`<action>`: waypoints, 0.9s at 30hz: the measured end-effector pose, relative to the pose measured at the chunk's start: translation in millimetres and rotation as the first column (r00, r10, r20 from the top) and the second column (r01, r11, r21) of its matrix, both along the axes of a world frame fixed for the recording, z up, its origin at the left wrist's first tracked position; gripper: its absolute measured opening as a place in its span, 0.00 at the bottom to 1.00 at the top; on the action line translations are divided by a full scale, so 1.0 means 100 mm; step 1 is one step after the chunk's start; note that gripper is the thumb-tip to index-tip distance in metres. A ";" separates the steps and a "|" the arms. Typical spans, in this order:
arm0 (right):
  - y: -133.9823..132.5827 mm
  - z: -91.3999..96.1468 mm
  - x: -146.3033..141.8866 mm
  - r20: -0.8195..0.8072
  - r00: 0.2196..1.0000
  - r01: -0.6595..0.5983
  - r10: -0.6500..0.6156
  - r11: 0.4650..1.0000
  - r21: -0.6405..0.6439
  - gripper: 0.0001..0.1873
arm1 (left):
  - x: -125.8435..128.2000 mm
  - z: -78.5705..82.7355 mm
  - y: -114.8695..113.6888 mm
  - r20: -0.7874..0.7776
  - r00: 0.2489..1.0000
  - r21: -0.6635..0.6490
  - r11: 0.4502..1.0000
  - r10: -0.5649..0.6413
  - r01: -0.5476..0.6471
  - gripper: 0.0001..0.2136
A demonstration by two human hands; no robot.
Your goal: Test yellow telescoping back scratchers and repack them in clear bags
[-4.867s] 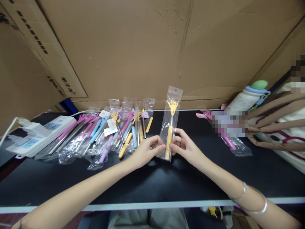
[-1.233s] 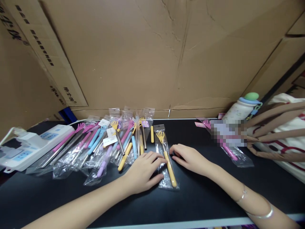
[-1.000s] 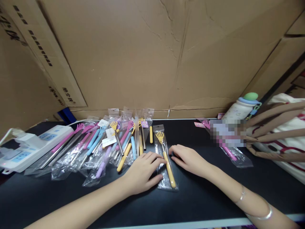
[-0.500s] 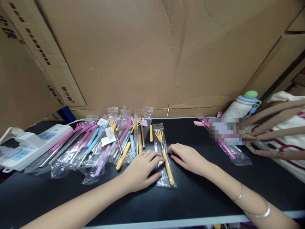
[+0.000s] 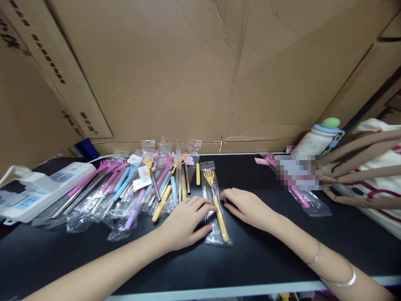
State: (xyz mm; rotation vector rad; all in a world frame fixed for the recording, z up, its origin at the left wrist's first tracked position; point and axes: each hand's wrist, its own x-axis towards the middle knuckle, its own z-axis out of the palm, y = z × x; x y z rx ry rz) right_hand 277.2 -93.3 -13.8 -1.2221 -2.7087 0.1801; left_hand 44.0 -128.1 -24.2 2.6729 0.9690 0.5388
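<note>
A yellow back scratcher with a metal shaft lies in a clear plastic bag on the black table, its claw end pointing away from me. My left hand rests on the left edge of the bag, fingers spread and fingertips touching the yellow handle. Just right of the bag, my right hand lies on the table with its fingers loosely bent and apart from the thumb, nothing visible in it. To the left of my left hand is a loose yellow handle piece; a shorter yellow piece lies behind.
Several bagged back scratchers in pink, blue, purple and yellow pile up at left, beside a white power strip. At right lie a bagged pink back scratcher, a bottle and a cloth bag. Cardboard stands behind.
Both hands and the bagged yellow back scratcher stay in the same places. Only the camera view has shifted very slightly.
</note>
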 end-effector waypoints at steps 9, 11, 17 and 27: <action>0.01 0.00 0.00 -0.011 1.000 0.000 0.000 1.000 -0.006 0.08 | -0.01 -0.02 0.01 0.003 1.000 0.020 1.000 -0.001 0.001 0.15; 0.01 0.00 -0.01 -0.015 1.000 0.001 -0.001 1.000 -0.006 0.08 | -0.01 -0.02 0.01 0.002 1.000 0.023 1.000 0.000 0.000 0.15; 0.01 -0.02 -0.01 -0.012 1.000 0.004 -0.004 1.000 0.002 0.08 | -0.01 -0.03 0.02 0.008 1.000 0.031 0.999 -0.006 0.005 0.15; 0.01 -0.02 0.00 -0.014 1.000 0.000 0.000 1.000 -0.003 0.08 | -0.01 -0.01 0.01 0.001 1.000 0.030 1.000 0.000 0.000 0.15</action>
